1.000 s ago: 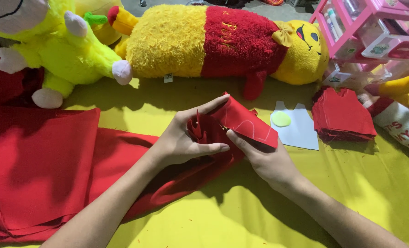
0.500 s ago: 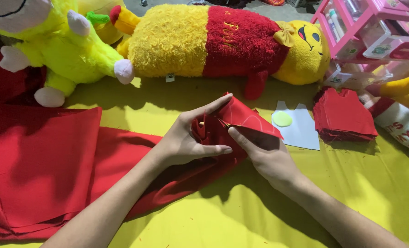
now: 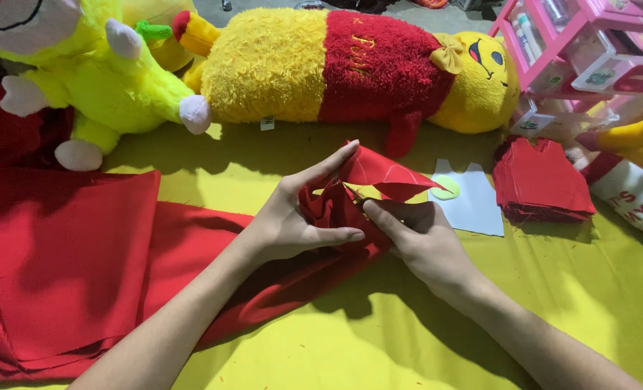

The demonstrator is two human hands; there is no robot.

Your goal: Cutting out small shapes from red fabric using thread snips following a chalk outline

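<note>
My left hand [image 3: 292, 217] grips the bunched end of a long strip of red fabric [image 3: 119, 267] that runs off to the left over the yellow cloth surface [image 3: 321, 347]. My right hand [image 3: 423, 242] pinches the same fabric end from the right, fingers tucked into its folds. Between the two hands a flap of the red fabric [image 3: 383, 177] stands up, with my left index finger stretched along its top edge. Whether the right hand also holds a small tool is hidden by the folds.
A stack of cut red fabric pieces [image 3: 542, 180] lies right of a white paper template [image 3: 473, 202] with a light green disc [image 3: 446, 189]. A yellow-and-red plush toy [image 3: 350, 65] and a lime green plush [image 3: 97, 79] lie behind. A pink plastic organiser [image 3: 589, 50] stands far right.
The raised flap of red fabric has lifted and opened further, and my left index finger has stretched out along it. My right hand has pushed deeper into the folds.
</note>
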